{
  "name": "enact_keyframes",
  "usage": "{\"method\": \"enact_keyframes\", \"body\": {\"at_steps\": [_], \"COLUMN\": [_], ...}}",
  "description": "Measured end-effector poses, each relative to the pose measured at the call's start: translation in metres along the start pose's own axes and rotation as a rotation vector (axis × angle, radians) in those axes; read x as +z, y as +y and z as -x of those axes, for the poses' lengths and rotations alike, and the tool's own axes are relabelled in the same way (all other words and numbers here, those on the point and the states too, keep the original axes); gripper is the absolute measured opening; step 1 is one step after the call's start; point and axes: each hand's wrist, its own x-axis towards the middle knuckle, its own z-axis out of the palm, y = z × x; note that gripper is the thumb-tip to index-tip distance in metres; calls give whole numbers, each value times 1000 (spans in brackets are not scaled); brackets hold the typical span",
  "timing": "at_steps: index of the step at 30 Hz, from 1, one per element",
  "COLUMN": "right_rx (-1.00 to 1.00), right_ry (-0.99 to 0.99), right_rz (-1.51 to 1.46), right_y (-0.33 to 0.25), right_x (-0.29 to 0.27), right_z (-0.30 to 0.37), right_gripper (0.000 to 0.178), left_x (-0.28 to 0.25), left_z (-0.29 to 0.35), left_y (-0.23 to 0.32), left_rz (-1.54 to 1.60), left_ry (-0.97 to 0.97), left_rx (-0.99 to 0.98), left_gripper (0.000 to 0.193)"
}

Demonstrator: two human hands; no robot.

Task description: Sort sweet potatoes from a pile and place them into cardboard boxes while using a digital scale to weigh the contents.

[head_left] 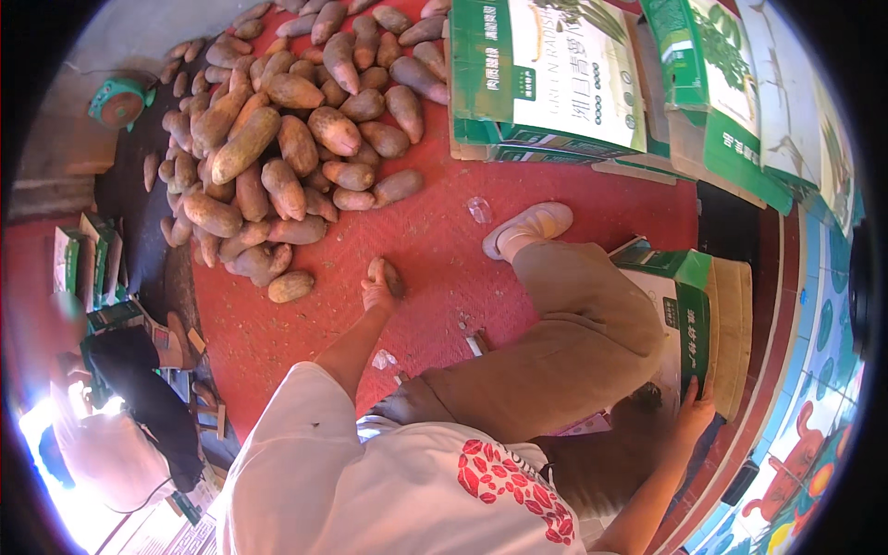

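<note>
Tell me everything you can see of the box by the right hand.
The box looks like printed cardboard, white with a dark green band and a brighter green corner. A plain brown flap juts out along its right side. It sits at the person's right, between the bent leg and the tiled wall, with the knee hiding part of its left side. The right hand touches its near edge; whether it grips is unclear. Its contents are out of sight.

packing area, root-vegetable heap (245, 146), red mat (435, 245), green cartons (578, 88)
</note>
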Motion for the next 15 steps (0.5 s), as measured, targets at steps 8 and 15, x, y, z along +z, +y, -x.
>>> {"method": "enact_keyframes", "body": {"at_steps": [8, 15], "right_rx": [-16, -54], "right_ry": [-147, -119], "right_rz": [-30, -103], "right_y": [-1, -21], "right_x": [-14, -29], "right_z": [-10, -6], "right_gripper": [21, 12], "left_x": [-69, -164], "left_z": [16, 124], "left_y": [44, 178], "left_rz": [968, 1120], "left_ry": [-640, -1021], "left_rx": [145, 732], "left_gripper": [102, 91]}}
